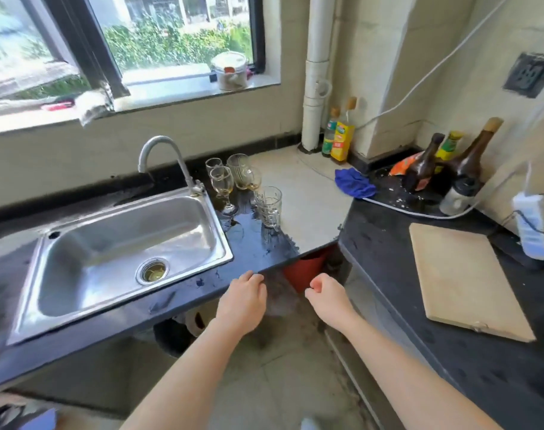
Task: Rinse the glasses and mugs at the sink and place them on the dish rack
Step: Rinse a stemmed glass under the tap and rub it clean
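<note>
Several glasses stand on the black counter right of the steel sink. A stemmed wine glass with a little yellow liquid is nearest the tap. Behind it are another stemmed glass, a ribbed tumbler and a small stemmed glass. A clear glass mug with a handle stands nearest me. My left hand hovers at the counter's front edge, fingers curled, holding nothing. My right hand is beside it, loosely curled and holding nothing. No dish rack is in view.
A blue cloth, sauce bottles and a white cable lie on the right counter. A wooden cutting board lies at the right. An orange bin stands under the counter. A jar sits on the windowsill.
</note>
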`<state>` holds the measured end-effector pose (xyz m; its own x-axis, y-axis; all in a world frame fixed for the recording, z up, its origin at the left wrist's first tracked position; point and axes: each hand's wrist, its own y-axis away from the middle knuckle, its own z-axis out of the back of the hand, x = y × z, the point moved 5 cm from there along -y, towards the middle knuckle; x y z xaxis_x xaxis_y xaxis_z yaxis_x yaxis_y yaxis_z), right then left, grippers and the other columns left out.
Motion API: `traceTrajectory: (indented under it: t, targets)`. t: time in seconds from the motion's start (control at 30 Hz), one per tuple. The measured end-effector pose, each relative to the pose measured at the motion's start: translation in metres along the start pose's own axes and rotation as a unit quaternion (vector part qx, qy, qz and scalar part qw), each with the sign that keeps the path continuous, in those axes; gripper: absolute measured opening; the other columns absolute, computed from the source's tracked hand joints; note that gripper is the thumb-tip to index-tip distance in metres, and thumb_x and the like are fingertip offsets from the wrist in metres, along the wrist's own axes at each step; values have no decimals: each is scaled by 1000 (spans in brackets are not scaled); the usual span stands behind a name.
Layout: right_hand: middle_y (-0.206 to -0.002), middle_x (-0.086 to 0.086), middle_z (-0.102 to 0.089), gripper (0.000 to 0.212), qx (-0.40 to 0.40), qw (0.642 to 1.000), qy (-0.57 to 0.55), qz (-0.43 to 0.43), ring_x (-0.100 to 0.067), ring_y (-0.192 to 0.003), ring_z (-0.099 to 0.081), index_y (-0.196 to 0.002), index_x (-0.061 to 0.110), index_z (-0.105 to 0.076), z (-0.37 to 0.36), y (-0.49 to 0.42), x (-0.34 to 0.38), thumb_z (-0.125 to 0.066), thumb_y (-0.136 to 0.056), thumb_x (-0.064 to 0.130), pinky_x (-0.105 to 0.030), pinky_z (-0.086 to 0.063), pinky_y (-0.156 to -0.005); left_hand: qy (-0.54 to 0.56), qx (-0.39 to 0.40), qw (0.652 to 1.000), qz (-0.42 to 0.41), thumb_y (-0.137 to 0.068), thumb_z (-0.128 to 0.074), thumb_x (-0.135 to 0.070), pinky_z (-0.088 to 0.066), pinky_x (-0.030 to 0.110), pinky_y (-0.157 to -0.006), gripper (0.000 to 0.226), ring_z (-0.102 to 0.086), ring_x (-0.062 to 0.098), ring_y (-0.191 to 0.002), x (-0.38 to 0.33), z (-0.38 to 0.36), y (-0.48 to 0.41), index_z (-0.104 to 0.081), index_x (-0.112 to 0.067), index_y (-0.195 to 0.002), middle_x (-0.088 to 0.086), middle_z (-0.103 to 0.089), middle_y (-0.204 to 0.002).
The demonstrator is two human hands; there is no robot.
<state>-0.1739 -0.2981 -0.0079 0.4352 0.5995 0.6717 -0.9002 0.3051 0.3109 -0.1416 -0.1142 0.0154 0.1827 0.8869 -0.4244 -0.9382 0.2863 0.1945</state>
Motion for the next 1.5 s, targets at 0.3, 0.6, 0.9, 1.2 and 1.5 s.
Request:
traceTrajectory:
  t: [0.3, 0.6, 0.9, 1.2, 1.5]
  targets:
    - [-108, -4, -55, 19, 41, 993, 44, 98, -19, -92, -51, -107, 13, -54, -50, -117, 131, -53, -92, 24, -29, -40, -79, 61, -53, 995, 67, -102, -32, -27, -38, 37, -100, 39, -46, 25, -125, 84, 55, -102, -50, -15, -134, 4, -50, -138]
    - [-96, 0, -56, 25, 44, 992, 0, 116, -19, -90, -55, -116, 16, -50, -74, -240, 230, -49, -95, 30, -32, -43, -76, 207, 12, 972, 110, -97, -47, -31, -22, 45, -116, 65, -15, 28, -145, 136, 79, -231, -14, -27, -153, 5, -31, -155]
    - [-74, -4, -55, 28, -23, 998, 33, 50, -28, -74, -56, -80, 13, -53, -96, -308, 259, -39, -93, 34, -39, -46, -69, 314, 30, 946, 75, -73, -58, -30, -30, 44, -114, 89, -31, 18, -139, 146, 94, -289, -12, -42, -149, -7, -40, -148]
    - [-56, 0, -47, 31, -46, 989, 25, 139, -16, -55, -45, -67, 7, -50, -101, -259, 301, -44, -95, 20, -33, -35, -53, 382, -41, 923, 30, -84, -64, -19, -34, 24, -102, 74, -39, -2, -129, 189, 113, -265, -28, -41, -146, -21, -46, -138]
    - [-62, -9, -51, 37, 119, 985, -23, 124, -18, -58, -46, -82, -10, -58, -189, -246, 332, -47, -93, 23, -44, -48, -61, 409, -99, 898, 129, -75, -78, -21, -50, 21, -69, 50, -61, 3, -83, 282, 117, -235, -50, -42, -111, -13, -64, -88]
